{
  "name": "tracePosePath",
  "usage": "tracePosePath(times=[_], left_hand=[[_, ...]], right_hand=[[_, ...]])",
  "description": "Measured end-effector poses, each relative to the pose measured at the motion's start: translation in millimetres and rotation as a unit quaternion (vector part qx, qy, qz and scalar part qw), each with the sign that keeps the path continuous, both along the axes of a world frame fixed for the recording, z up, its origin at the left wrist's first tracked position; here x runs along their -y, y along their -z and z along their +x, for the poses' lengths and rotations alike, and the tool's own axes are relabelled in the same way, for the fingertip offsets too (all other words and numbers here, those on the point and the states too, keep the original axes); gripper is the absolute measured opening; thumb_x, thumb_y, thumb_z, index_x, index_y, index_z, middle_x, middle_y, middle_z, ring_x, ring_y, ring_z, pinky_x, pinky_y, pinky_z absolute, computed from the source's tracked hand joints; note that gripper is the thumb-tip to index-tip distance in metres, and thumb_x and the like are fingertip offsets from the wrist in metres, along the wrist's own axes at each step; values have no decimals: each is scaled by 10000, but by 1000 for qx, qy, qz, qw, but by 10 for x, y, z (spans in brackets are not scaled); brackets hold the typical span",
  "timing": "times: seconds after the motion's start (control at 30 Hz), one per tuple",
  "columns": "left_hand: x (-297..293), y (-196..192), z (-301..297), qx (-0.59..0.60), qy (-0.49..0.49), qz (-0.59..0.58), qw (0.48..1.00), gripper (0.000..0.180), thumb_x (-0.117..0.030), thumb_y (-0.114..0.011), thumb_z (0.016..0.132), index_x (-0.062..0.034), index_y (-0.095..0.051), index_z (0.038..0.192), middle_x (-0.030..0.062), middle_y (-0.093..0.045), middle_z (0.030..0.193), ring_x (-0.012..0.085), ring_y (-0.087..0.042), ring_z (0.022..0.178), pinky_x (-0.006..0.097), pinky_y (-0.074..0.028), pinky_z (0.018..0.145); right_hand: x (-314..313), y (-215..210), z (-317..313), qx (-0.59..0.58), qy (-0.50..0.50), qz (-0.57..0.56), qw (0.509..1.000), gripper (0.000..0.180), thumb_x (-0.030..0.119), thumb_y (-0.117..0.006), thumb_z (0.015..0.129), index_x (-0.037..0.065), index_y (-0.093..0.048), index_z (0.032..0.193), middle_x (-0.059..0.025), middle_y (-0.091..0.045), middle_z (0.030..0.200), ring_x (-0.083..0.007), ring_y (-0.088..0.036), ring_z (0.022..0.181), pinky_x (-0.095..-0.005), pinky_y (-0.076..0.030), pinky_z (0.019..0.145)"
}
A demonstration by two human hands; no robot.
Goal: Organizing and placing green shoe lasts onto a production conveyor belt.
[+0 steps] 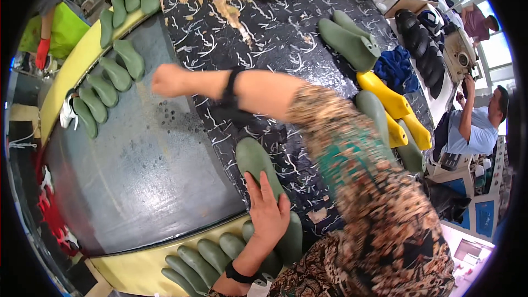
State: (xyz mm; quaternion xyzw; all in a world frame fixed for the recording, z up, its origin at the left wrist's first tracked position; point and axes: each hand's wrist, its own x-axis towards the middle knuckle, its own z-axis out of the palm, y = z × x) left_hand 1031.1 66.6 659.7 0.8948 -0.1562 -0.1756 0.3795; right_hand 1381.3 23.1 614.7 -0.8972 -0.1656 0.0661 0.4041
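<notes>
1. Tabletop (264,33), black with white flecks, spreads beyond both hands; grey conveyor surface (143,181) lies left of the fingers.
2. Right hand (168,81) reaches across leftward, blurred; fingers curled together, holding nothing visible; green shoe lasts (104,91) in a row just past its knuckles.
3. Left hand (268,209) lies flat, fingers apart, pressing on a green shoe last (254,159); more lasts (220,250) beside the wrist.
</notes>
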Motion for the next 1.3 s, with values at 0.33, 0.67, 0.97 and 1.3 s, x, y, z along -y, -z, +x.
tracePosePath(times=[0.33, 0.67, 0.97, 1.3], left_hand=[[1062, -478, 406, 114, 41, -31, 992, 629, -328, -604, 834, 66, -386, 1273, 324, -376, 1286, 469, -363, 1195, 509, -288, 989], [2919, -287, 1404, -75, -71, 56, 993, 744, -366, -607, 802, -2, -272, 1357, 401, -130, 1385, 606, -187, 1246, 525, -264, 1044], [1415, -75, 759, 16, -40, 74, 996, 620, -47, -548, 759, 14, -295, 1321, 415, -107, 1374, 546, -317, 1211, 450, -347, 1012], [436, -510, 27, 54, 112, 122, 985, 808, -417, -694, 738, -118, -320, 1389, 254, -290, 1378, 488, -218, 1277, 653, -224, 937]], right_hand=[[5292, -471, -1273, -54, 382, -267, 883, 685, 501, -602, 775, -135, -554, 1025, -277, -627, 896, -371, -642, 792, -438, -522, 682], [3852, -628, -920, -314, 126, -199, 920, 714, 577, -615, 725, -99, -625, 955, -211, -645, 914, -289, -655, 651, -366, -534, 523], [2999, -652, -1140, -232, 29, -227, 945, 645, 465, -745, 625, -116, -633, 882, -220, -638, 918, -292, -652, 723, -357, -528, 520], [2168, -1274, -427, -241, 160, 224, 931, 271, 125, -618, 752, -117, -590, 871, -201, -614, 829, -272, -625, 622, -314, -551, 498]])
